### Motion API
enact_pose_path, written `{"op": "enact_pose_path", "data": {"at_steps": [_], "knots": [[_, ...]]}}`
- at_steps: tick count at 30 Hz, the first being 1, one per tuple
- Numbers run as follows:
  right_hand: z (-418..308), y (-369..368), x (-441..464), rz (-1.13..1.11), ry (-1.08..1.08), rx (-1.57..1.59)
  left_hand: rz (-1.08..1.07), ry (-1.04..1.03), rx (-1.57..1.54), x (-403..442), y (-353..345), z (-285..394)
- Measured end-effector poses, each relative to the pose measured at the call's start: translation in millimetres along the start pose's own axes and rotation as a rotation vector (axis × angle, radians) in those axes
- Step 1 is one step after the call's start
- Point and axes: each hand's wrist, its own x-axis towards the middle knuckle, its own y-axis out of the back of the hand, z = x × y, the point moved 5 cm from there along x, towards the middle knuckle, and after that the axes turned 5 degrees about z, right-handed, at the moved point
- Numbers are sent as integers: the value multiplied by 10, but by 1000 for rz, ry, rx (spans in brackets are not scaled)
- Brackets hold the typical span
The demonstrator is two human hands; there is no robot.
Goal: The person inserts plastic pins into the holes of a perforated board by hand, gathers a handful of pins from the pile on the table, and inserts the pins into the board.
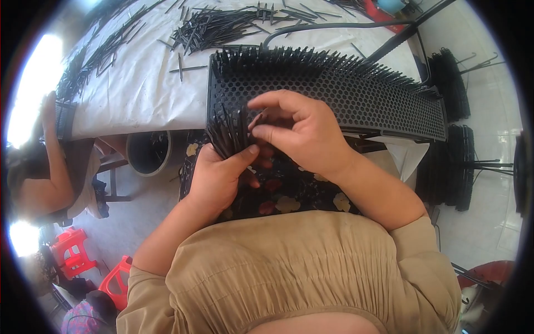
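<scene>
My left hand [214,177] is closed round a bundle of thin black pen-like sticks [228,133], which fan upward out of the fist. Just to the right of the bundle is my right hand [297,125], its index finger and thumb apart and the other fingers curled; I see no stick in it. Behind both hands stands a black perforated rack [356,97] with rows of small round holes. Similar sticks [272,58] stand upright in its back rows. The front rows beside my right hand show bare holes.
A white-covered table [150,94] bears a loose pile of black sticks [217,28]. A metal bar [345,25] crosses behind the rack. Another person's arm [53,156] is at left, near a dark bucket [149,153] and red stools [72,253]. Black racks [445,161] stand at right.
</scene>
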Motion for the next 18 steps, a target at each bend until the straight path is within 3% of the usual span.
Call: {"op": "enact_pose_path", "data": {"at_steps": [6, 10, 12, 18], "knots": [[-151, 35, 447, 135, 243, 56, 63, 92, -15, 28, 345, 61], [-293, -6, 625, 220, 497, -186, 52, 138, -24, 18, 455, -6], [-387, -58, 631, 311, 751, -383, 62, 135, -31, 9, 476, -13], [-396, -158, 663, 342, 803, -495, 46, 186, -134, -37, 440, 43]]}}
